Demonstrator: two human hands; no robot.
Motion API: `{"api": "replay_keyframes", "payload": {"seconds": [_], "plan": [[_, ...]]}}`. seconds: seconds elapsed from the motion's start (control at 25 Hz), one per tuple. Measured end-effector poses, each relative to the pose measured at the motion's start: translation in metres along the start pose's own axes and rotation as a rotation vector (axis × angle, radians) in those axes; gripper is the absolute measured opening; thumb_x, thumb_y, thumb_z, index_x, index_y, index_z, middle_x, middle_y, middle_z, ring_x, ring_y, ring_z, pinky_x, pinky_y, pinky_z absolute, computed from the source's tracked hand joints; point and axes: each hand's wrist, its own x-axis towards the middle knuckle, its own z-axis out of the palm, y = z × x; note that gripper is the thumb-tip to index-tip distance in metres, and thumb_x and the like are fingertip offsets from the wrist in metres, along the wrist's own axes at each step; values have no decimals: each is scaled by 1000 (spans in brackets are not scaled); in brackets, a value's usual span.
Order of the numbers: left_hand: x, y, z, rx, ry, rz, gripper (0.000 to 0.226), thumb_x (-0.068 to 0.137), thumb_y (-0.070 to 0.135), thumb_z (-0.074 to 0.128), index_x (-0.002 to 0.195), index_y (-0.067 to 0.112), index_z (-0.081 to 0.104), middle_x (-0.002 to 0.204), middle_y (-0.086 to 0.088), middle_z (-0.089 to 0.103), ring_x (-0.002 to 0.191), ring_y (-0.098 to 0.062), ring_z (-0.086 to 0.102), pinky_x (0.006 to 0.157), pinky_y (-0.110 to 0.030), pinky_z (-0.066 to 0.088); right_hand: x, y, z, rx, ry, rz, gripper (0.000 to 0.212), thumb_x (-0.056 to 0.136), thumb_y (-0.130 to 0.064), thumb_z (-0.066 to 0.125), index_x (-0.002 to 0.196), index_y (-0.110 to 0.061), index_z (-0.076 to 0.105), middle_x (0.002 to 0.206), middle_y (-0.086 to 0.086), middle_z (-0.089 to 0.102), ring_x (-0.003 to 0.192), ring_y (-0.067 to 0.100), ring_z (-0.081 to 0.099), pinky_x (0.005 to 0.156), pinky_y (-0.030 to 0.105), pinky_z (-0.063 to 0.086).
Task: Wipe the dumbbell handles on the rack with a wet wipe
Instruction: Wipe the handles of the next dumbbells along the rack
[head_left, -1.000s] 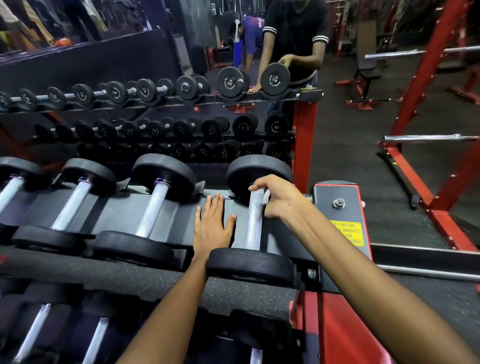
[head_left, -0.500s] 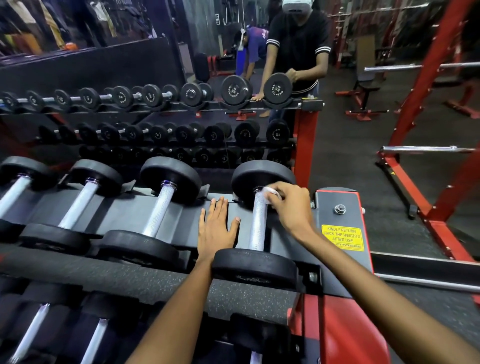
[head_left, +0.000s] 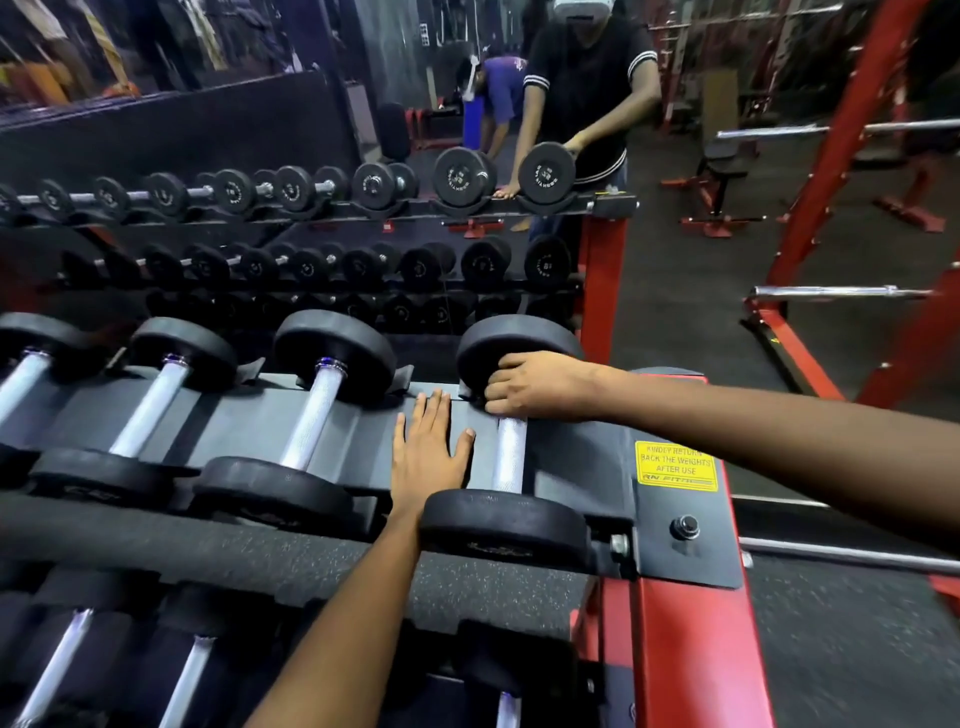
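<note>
Right hand re-seated over the far end of the rightmost dumbbell handle; wiping stroke under way.

The right hand (head_left: 535, 384) has swung from beside the dumbbell handle (head_left: 509, 457) to over it, fingers now curled round the far end against the far weight head (head_left: 514, 343). The wet wipe, visible half a second ago, is now hidden under the grip. The left hand (head_left: 428, 452) stays flat, fingers straight, on the rack shelf (head_left: 249, 431). Judgement: the near length remains to be wiped.

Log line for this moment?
right hand: wrapped round far end of rightmost dumbbell handle | left hand: flat on rack shelf | wipe: hidden
</note>
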Motion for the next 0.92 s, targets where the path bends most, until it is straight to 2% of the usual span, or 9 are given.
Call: {"api": "replay_keyframes", "payload": {"seconds": [0.16,0.32,0.4,0.48,0.6,0.68,0.72,0.8,0.92], "plan": [[0,-2,1,-9,-9,2,67,97,51,24,155,20,15,162,6,11,149,-6,-2,121,-33,-6,35,-6,-15,-101,-504,47,22,93,-24,44,106,-20,62,115,-5,63,115,17,53,100,30,26],[-1,-1,0,-19,-13,6,73,91,53,20,155,19,15,162,6,12,149,-6,-2,121,-33,-7,5,-10,-29,145,-225,217,27,92,-11,41,112,-16,58,119,1,60,116,21,53,93,30,39],[0,0,0,-24,-11,5,73,91,52,21,155,19,15,162,6,12,149,-6,-2,121,-33,-7,-26,-18,-26,349,-118,442,30,93,-10,40,118,-15,56,124,3,59,116,25,54,89,37,44],[-1,0,-1,-16,-11,-1,72,91,52,21,155,19,14,162,6,11,149,-6,-3,121,-33,-8,-55,-38,-13,524,-3,776,23,94,-13,44,107,-11,63,108,10,67,100,29,62,78,35,46],[-2,2,-2,30,-21,-8,69,95,50,21,155,19,11,163,5,7,149,-8,-6,121,-35,-10,-61,-66,3,1360,367,1424,19,87,-2,52,94,1,69,80,14,67,68,18,61,64,29,49],[-1,3,-4,56,-31,-3,71,92,51,17,155,19,10,163,5,5,149,-9,-7,121,-37,-10,-34,-65,7,2179,521,1544,19,86,11,43,95,8,59,75,16,60,58,19,62,60,30,58],[0,3,-4,57,-36,1,72,91,52,16,155,19,10,163,5,5,149,-9,-6,121,-37,-10,-22,-62,6,2410,547,1546,21,84,13,38,96,7,55,74,16,58,56,22,63,60,33,59],[-1,3,-3,52,-43,1,67,97,50,21,155,18,10,163,5,6,149,-9,-6,121,-37,-10,-7,-51,4,2670,632,1538,35,69,13,31,96,7,53,73,20,64,59,30,67,67,38,56],[-2,1,-2,44,-36,-5,65,99,47,26,156,18,12,163,5,8,149,-9,-4,121,-36,-8,-8,-40,-6,2724,603,1611,42,68,11,30,97,-2,56,97,18,69,97,27,68,89,37,51]]}}
